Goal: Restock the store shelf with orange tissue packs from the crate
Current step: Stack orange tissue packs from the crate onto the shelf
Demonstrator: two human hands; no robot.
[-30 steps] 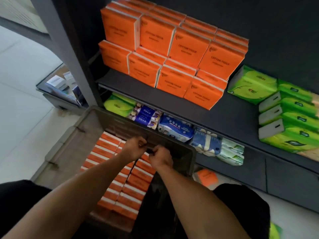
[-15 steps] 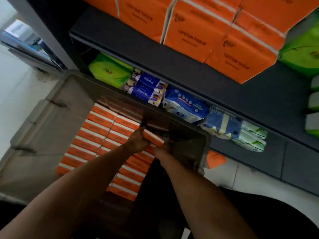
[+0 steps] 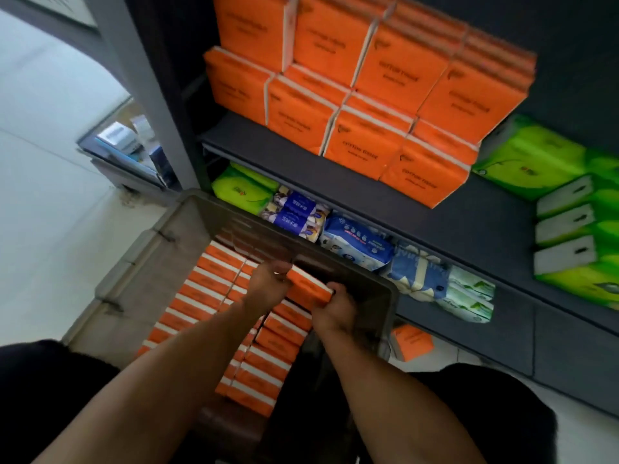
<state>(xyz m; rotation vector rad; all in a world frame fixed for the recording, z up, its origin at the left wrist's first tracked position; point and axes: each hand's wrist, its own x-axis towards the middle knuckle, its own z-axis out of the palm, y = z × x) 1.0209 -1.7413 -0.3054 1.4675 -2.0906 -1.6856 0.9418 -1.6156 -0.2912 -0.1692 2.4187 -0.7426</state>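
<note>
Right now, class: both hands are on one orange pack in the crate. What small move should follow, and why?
Probably lift it straight up clear of the crate: the left hand and right hand grip the orange pack at its ends, already raised above its neighbours.

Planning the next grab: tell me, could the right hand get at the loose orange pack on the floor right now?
Probably not yet: the right hand and left hand both grip a pack over the crate. The floor pack lies uncovered beyond the crate's right wall.

Two hands, the left hand point(image 3: 268, 286) and right hand point(image 3: 335, 309), gripped one orange pack point(image 3: 310, 286) over one crate point(image 3: 385, 296); eight orange fronts point(image 3: 365, 142) faced outward on one shelf point(image 3: 435, 216), and one orange pack lay on the floor point(image 3: 411, 341).
</note>
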